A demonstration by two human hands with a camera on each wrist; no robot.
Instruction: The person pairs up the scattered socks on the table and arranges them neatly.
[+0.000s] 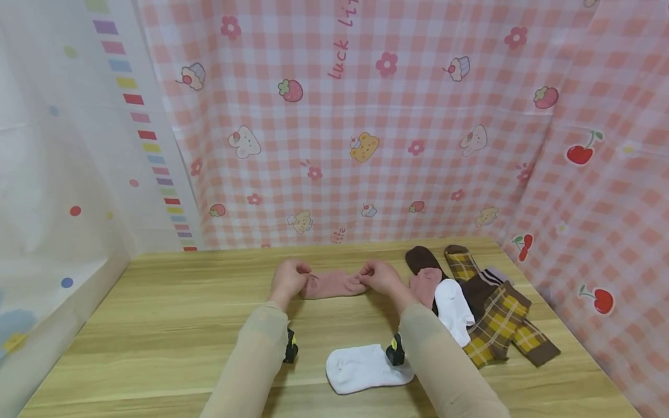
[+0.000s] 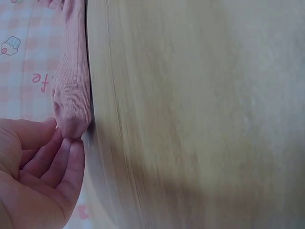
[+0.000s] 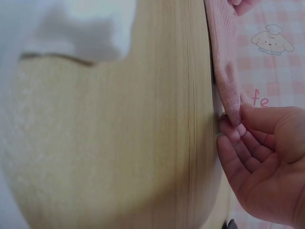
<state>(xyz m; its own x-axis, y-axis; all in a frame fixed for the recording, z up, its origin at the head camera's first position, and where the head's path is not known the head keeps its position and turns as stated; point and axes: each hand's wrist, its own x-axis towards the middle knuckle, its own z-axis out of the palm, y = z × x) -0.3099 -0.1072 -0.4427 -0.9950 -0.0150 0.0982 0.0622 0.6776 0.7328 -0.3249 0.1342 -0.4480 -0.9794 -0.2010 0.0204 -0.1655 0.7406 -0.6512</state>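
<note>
- Right now, the person's left hand (image 1: 288,281) pinches one end of a dusty-pink ribbed knit sock (image 1: 334,285) between thumb and fingers.
- Likewise, the right hand (image 1: 384,276) pinches the opposite end, so the sock stretches sideways between both hands.
- That sock is over the far middle part of a pale wood-grain counter (image 1: 183,325) (whether its underside touches the wood, I cannot tell).
- Nearer the person, a white fabric ankle sock (image 1: 360,368) lies flat on the counter, its right end partly covered in the head view by the small black wrist camera (image 1: 396,351) on the right arm.
- To the right of the right hand lies a loose pile: a dark brown sock (image 1: 420,258) at the back, a second pink sock (image 1: 425,283) just beside it, and another white sock (image 1: 452,310) overlapping its neighbours.
- Brown-and-yellow plaid socks (image 1: 502,316) make up much of the pile's right side.
- Both forearms wear beige sleeves (image 1: 256,354).
- Behind the counter hangs a pink-and-white checked cloth (image 1: 324,119) printed with strawberries, flowers and cupcakes.
</note>
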